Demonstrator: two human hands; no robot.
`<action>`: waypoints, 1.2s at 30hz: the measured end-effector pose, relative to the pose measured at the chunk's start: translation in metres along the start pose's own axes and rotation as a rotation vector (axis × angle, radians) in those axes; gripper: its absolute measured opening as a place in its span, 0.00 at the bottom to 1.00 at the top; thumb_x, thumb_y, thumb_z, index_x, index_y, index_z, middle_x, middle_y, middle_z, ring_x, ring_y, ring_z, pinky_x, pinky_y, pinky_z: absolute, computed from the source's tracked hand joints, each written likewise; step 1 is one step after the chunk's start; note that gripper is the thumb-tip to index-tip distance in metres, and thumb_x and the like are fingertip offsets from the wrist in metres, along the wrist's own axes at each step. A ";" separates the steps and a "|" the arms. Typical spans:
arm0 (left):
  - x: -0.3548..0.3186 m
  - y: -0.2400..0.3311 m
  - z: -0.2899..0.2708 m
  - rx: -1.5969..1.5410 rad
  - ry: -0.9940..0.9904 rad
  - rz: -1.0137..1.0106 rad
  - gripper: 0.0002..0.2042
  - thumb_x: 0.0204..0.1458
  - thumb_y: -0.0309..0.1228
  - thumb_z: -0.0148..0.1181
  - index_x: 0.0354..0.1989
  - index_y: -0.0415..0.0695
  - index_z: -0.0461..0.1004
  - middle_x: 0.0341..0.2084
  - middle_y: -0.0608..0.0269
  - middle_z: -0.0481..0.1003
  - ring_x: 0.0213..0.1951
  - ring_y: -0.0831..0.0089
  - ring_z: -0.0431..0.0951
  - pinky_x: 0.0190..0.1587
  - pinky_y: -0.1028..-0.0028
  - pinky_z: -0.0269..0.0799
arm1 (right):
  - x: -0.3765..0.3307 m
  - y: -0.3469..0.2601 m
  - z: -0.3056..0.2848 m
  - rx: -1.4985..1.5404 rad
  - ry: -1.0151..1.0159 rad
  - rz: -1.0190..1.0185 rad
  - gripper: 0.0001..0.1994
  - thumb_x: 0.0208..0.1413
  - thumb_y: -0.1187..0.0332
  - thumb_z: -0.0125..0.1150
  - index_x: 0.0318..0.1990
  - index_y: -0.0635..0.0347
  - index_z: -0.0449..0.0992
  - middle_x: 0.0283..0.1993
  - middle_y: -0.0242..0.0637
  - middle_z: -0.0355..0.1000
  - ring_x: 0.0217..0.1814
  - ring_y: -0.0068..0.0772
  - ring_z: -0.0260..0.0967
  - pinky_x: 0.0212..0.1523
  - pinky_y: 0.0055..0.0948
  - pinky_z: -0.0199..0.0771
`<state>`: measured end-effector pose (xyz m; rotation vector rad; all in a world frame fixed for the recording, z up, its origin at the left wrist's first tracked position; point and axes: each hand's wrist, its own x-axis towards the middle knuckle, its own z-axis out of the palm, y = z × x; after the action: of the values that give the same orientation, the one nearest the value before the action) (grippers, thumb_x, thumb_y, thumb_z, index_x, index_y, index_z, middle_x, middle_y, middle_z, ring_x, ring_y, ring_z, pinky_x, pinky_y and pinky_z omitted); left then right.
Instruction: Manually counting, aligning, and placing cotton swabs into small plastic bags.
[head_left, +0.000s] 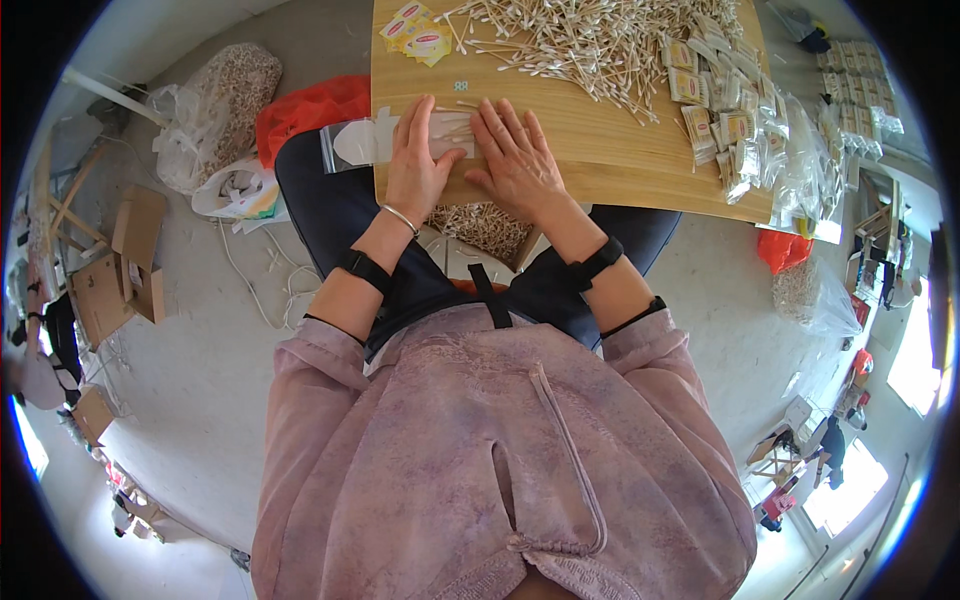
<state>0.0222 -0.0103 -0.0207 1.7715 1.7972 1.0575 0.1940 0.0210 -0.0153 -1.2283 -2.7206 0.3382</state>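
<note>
My left hand (pixel 422 160) rests at the near left part of the wooden table (pixel 560 165), its fingers stretched out and its thumb toward the right. Under it lies a clear plastic bag (pixel 352 143), whose left end with a white piece sticks out past the table's left edge. Several cotton swabs (pixel 455 127) show through clear film between my hands. Palm down, my right hand (pixel 518 155) lies over the right end of these, fingers extended. Its palm hides what is beneath. A large heap of loose cotton swabs (pixel 580 45) spreads over the table beyond my hands.
Yellow-and-white cards (pixel 425 40) lie at the table's far left. Small filled packets (pixel 735 125) pile up at the right edge. Below the table's near edge sits a box of swabs (pixel 485 228). A red bag (pixel 315 115) and a large swab sack (pixel 230 95) stand left.
</note>
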 end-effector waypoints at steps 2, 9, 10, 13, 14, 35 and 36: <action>0.001 0.003 0.001 -0.004 -0.011 -0.001 0.40 0.36 0.23 0.69 0.61 0.39 0.54 0.58 0.47 0.59 0.59 0.51 0.60 0.61 0.63 0.59 | 0.009 0.007 0.001 -0.078 0.004 -0.005 0.37 0.55 0.44 0.47 0.66 0.57 0.52 0.72 0.36 0.42 0.74 0.37 0.36 0.71 0.43 0.32; 0.000 -0.001 0.000 -0.005 -0.001 0.007 0.40 0.36 0.23 0.69 0.61 0.39 0.54 0.58 0.47 0.59 0.59 0.50 0.59 0.61 0.63 0.59 | -0.001 0.006 0.003 -0.057 -0.013 -0.041 0.37 0.55 0.42 0.45 0.67 0.57 0.51 0.72 0.35 0.44 0.74 0.36 0.36 0.71 0.45 0.31; 0.000 -0.002 0.000 0.005 -0.006 0.020 0.40 0.36 0.23 0.69 0.61 0.39 0.54 0.58 0.48 0.59 0.59 0.50 0.59 0.61 0.63 0.58 | -0.004 0.003 0.002 -0.034 -0.010 -0.027 0.37 0.55 0.44 0.47 0.67 0.56 0.50 0.72 0.36 0.44 0.74 0.36 0.36 0.71 0.45 0.31; 0.000 -0.003 0.000 -0.007 -0.011 0.030 0.40 0.37 0.22 0.68 0.62 0.39 0.54 0.58 0.48 0.59 0.59 0.50 0.59 0.61 0.63 0.58 | -0.002 0.001 0.001 0.024 0.017 0.008 0.37 0.55 0.49 0.51 0.67 0.57 0.48 0.72 0.39 0.43 0.74 0.38 0.37 0.71 0.45 0.31; -0.001 -0.003 0.001 -0.009 -0.012 0.030 0.40 0.37 0.22 0.68 0.62 0.39 0.54 0.58 0.48 0.59 0.59 0.50 0.59 0.61 0.63 0.58 | -0.001 0.002 0.000 0.062 0.041 0.026 0.37 0.54 0.52 0.53 0.67 0.59 0.47 0.71 0.41 0.43 0.74 0.39 0.37 0.70 0.46 0.32; 0.004 0.006 0.006 -0.154 -0.006 0.066 0.34 0.41 0.13 0.54 0.61 0.38 0.54 0.59 0.45 0.58 0.61 0.49 0.58 0.62 0.63 0.57 | 0.015 -0.004 0.017 0.241 0.163 0.030 0.34 0.51 0.69 0.51 0.65 0.69 0.47 0.68 0.54 0.46 0.72 0.52 0.39 0.70 0.44 0.37; 0.004 0.006 0.008 -0.153 -0.017 0.073 0.33 0.41 0.12 0.54 0.61 0.39 0.55 0.58 0.45 0.59 0.61 0.49 0.58 0.62 0.63 0.57 | 0.015 -0.009 0.018 0.243 0.163 0.028 0.34 0.51 0.69 0.51 0.65 0.69 0.47 0.68 0.54 0.46 0.72 0.52 0.39 0.70 0.44 0.37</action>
<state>0.0315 -0.0056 -0.0200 1.7588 1.6069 1.1721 0.1741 0.0237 -0.0304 -1.1730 -2.4432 0.5291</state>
